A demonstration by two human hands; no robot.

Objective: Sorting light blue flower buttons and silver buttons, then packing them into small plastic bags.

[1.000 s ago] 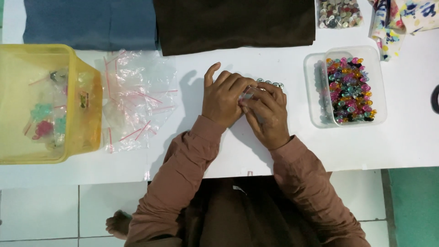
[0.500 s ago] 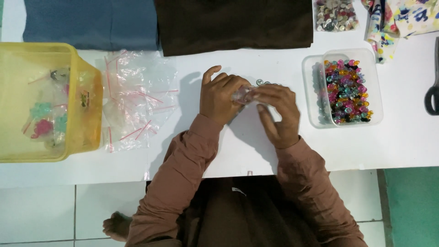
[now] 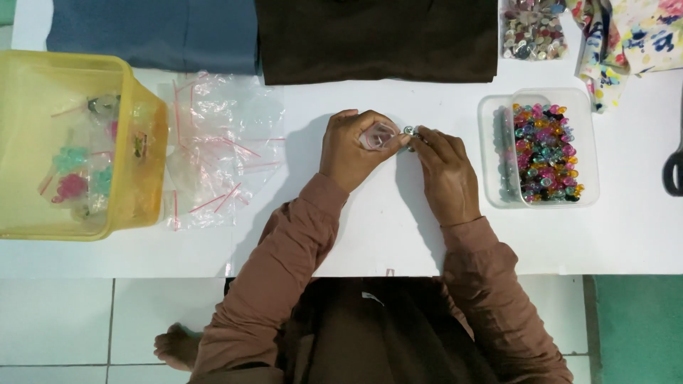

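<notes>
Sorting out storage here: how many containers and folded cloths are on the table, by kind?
Yellow tub: 1
Clear bead containers: 2
Folded cloths, blue, brown, floral: 3
Total: 6

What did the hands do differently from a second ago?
The hands drew apart a little. The left hand now holds the small clear bag by itself, and the right hand pinches a small shiny bead at the bag's mouth. A second ago both hands were pressed together over it. The clear tub of coloured beads, the yellow bin and the pile of bags stayed put.
</notes>
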